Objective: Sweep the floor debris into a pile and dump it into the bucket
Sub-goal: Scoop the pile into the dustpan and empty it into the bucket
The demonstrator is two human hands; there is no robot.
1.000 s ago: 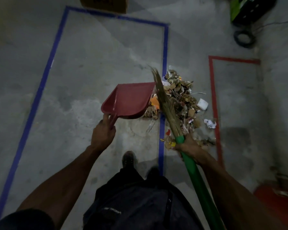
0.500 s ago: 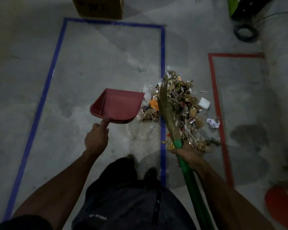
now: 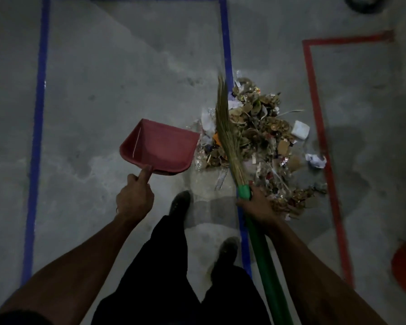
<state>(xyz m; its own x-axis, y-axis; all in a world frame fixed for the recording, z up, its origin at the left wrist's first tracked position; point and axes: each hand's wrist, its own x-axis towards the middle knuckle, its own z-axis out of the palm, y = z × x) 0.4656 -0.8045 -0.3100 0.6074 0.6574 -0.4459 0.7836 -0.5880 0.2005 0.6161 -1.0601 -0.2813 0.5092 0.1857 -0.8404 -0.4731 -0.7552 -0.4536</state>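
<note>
Two bare hands low in view, left hand point(image 3: 134, 200) gripped the red plastic dustpan point(image 3: 159, 149) by its handle, right hand point(image 3: 258, 205) curled round the green-handled straw broom point(image 3: 227, 134), bristles lay over the ragged debris pile point(image 3: 263, 141), rough concrete floor point(image 3: 127, 78) beyond.

Grey concrete floor point(image 3: 117, 73) — blue tape point(image 3: 36, 137) and red tape point(image 3: 319, 127) outlines, debris pile point(image 3: 263, 137) between them.

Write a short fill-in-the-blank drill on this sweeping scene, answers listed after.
1. The left hand holds a red ____ by its handle.
2. The right hand holds the broom by its ____ handle.
3. The debris pile lies between the blue tape line and the ____ tape line.

Answers: dustpan; green; red
</note>
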